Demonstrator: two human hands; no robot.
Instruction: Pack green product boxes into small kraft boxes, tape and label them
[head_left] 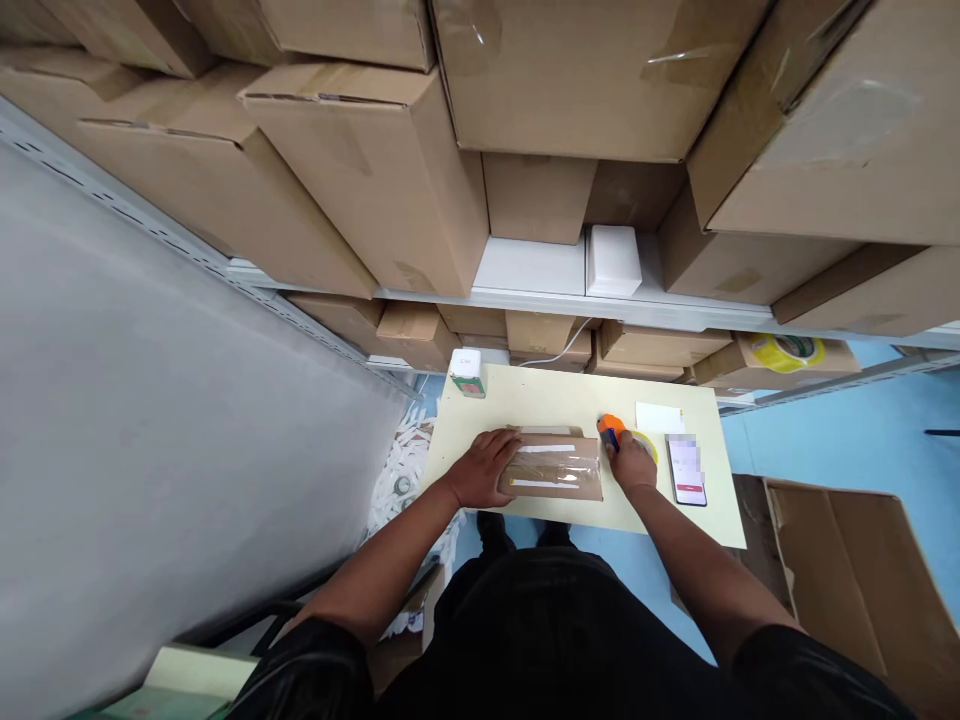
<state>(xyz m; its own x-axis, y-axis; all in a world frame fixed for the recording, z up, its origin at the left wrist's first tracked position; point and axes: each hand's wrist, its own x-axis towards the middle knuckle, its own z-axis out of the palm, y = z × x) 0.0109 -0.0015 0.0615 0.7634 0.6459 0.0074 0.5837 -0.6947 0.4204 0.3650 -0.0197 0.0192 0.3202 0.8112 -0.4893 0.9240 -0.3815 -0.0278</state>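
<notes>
Risks, largest first: the table (675,525), whose near edge lies close behind the carton (551,472) between your two sets of fingers; a pull toward you could carry the carton over it. The carton, clear tape and white strips on top; uneven pressure from your left hand (484,470) might twist it or crease the tape. The phone (686,470), just outward of your right fingers; a wide elbow or outward swing could knock it. The dispenser (611,430), orange and blue, near the carton's right end; a careless push might scrape the card or catch the tape. Fingers: left partly open, spanning the carton's left end, thumb on the near side; right hand (634,465) closed around the dispenser, exact fingertip hold hard to tell. Edges and room, largest first: the shelf (525,265), beyond and above both hands, limiting a high forward reach; the table, its pale surface showing beyond the carton and a narrow strip nearer you; the small box (466,372), beyond your left fingers, near the far edge; the slip (660,417), beyond and outward of your right fingers, bounding movement that way.
</notes>
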